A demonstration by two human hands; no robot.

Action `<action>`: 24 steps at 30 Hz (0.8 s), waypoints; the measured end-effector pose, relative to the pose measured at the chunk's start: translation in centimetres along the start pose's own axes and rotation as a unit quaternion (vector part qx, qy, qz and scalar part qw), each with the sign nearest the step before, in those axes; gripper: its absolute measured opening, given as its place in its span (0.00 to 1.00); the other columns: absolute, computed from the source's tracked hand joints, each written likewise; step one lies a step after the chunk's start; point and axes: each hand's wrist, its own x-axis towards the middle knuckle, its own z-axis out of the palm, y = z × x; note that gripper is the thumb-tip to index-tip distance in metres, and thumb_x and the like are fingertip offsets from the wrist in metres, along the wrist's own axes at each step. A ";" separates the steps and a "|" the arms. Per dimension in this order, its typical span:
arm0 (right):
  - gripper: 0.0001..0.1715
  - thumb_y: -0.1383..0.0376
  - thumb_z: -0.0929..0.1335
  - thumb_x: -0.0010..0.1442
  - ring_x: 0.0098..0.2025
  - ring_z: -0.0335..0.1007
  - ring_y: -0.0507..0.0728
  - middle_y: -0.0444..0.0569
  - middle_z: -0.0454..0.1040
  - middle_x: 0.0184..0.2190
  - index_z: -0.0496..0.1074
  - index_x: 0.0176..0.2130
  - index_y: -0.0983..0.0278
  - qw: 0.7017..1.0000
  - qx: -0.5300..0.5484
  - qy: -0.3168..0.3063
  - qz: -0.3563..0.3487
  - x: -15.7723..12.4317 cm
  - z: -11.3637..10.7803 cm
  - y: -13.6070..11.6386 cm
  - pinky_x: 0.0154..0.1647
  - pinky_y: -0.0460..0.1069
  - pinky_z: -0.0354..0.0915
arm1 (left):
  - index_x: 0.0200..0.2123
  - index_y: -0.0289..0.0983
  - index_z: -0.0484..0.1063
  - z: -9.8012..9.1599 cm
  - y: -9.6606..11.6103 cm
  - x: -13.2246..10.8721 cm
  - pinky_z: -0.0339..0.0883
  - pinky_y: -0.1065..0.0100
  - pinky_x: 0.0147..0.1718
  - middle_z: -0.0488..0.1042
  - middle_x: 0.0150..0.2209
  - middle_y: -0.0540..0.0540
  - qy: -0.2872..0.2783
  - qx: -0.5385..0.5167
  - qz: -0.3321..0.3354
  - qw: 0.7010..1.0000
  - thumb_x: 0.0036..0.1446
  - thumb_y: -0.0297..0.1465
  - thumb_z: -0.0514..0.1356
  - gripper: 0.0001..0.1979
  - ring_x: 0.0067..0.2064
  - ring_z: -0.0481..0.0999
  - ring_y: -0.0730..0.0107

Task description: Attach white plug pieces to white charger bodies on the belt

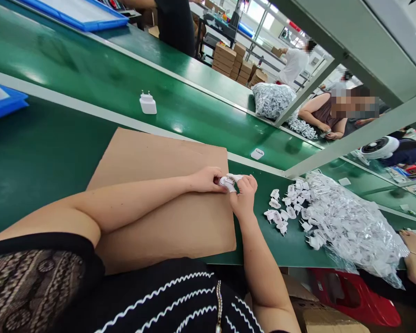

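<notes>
Over the right edge of a flat cardboard sheet point(159, 157), my two hands meet around a small white plastic piece point(225, 182). My left hand point(208, 179) pinches its left side. White covers are on some fingertips of my right hand point(243, 192), which closes on the piece's right side. Fingers hide part of the piece. To the right of my hands, several loose white plug parts point(282, 215) lie on the green table point(260, 240), beside a large clear plastic bag point(360, 222) full of similar parts.
A white charger point(148, 103) stands on the green conveyor belt point(90, 88), and another white block point(257, 154) lies farther right. Blue trays point(83, 16) are at upper left. A metal frame post point(353, 129) slants across the right. Co-workers sit beyond it.
</notes>
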 end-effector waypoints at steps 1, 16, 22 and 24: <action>0.18 0.69 0.66 0.63 0.54 0.68 0.63 0.50 0.80 0.44 0.79 0.49 0.57 1.000 0.005 0.004 0.004 0.0 0.0 0.0 0.71 0.61 0.50 | 0.31 0.38 0.81 0.0 -0.1 0.0 0.67 0.66 0.33 0.73 0.34 0.48 -0.004 -0.007 0.002 1.000 0.48 0.48 0.72 0.19 0.32 0.71 0.69; 0.23 0.76 0.66 0.48 0.45 0.72 0.61 0.44 0.78 0.33 0.79 0.40 0.56 0.996 -0.048 -0.061 0.032 1.6 -1.0 -0.7 0.69 0.60 0.52 | 0.32 0.38 0.81 -0.1 -0.3 -0.1 0.65 0.66 0.35 0.73 0.36 0.47 -0.009 -0.031 -0.012 0.999 0.47 0.47 0.73 0.18 0.33 0.71 0.69; 0.19 0.72 0.66 0.54 0.44 0.74 0.59 0.44 0.78 0.35 0.80 0.42 0.57 0.996 -0.004 -0.016 0.083 0.3 0.6 -0.3 0.69 0.59 0.53 | 0.32 0.38 0.81 0.5 -0.1 -0.4 0.65 0.66 0.33 0.73 0.36 0.47 0.012 -0.011 -0.013 1.000 0.49 0.48 0.71 0.19 0.31 0.69 0.70; 0.17 0.70 0.67 0.56 0.45 0.74 0.60 0.45 0.78 0.34 0.80 0.43 0.57 0.994 0.014 0.008 0.106 -0.3 1.3 -0.3 0.69 0.59 0.54 | 0.30 0.38 0.80 0.8 0.0 -0.5 0.64 0.66 0.32 0.71 0.34 0.48 0.024 0.006 -0.013 1.000 0.49 0.48 0.70 0.19 0.30 0.68 0.70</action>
